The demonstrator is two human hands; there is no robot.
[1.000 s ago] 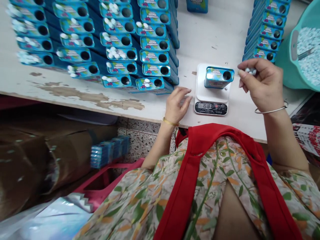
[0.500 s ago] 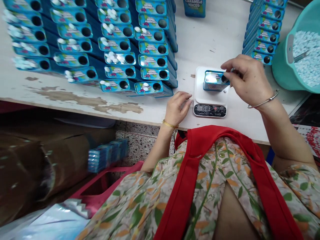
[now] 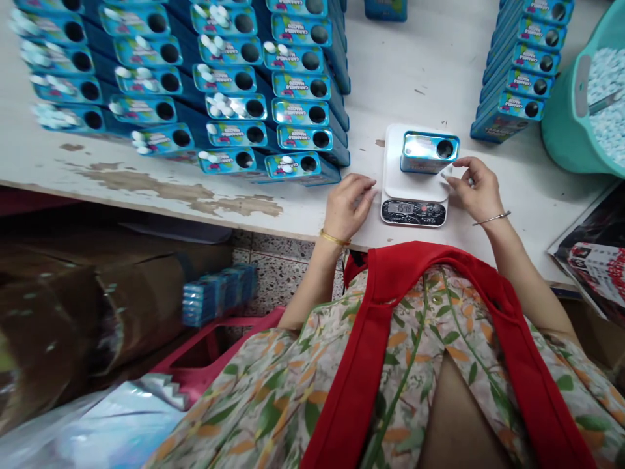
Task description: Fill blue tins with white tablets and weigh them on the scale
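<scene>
A blue tin (image 3: 422, 154) with a round hole in its top stands upright on a white digital scale (image 3: 392, 170). The scale's display is lit, but I cannot read its digits surely. My right hand (image 3: 477, 190) is just right of the scale, fingers curled in around small pale candies (image 3: 471, 183), mostly hidden by the fingers; its fingertips are near the tin's lower right corner. Left of the scale, my left hand (image 3: 347, 207) rests on the table with thumb and fingers apart, holding nothing.
Rows of blue tins (image 3: 299, 111) fill the table's left, many with white candies on their tops. Another row of tins (image 3: 520, 104) stands at right, beside a turquoise bucket (image 3: 561, 124) of pale candies with a metal tool in it. One more tin (image 3: 385, 9) is at the top.
My right hand moved left over the tin's hole, then back down and right beside the scale. My left hand has stayed in place. The view shifted slightly.
</scene>
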